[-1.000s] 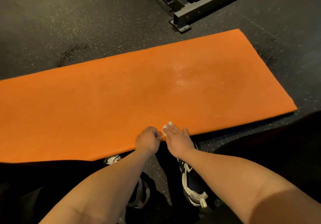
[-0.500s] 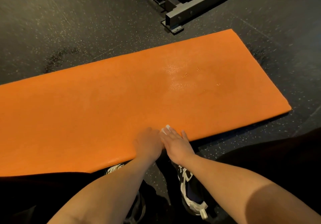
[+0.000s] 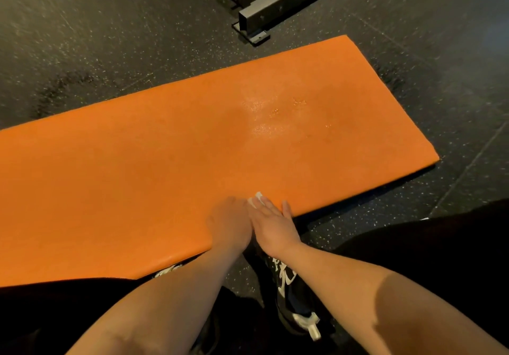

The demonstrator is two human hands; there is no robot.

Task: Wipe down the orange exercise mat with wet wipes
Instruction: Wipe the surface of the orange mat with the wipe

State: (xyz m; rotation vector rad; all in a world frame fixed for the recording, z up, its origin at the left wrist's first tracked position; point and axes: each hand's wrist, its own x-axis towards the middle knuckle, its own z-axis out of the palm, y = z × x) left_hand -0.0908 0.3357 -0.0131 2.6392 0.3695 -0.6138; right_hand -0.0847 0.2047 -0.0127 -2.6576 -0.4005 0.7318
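Speckled black gym floor carries the flat orange foam exercise mat. The right hand, fingers flat, presses a white wet wipe at its near edge, with the left hand alongside, grip unclear. Wiping looks barely begun; next, probably a sweep outward.

Both forearms are bare down to the left hand and the right hand. Black trousers cover both legs. The right shoe is a black trainer with a white pattern on its side and a white and grey heel tab. The left shoe shows only a black-and-white sliver.
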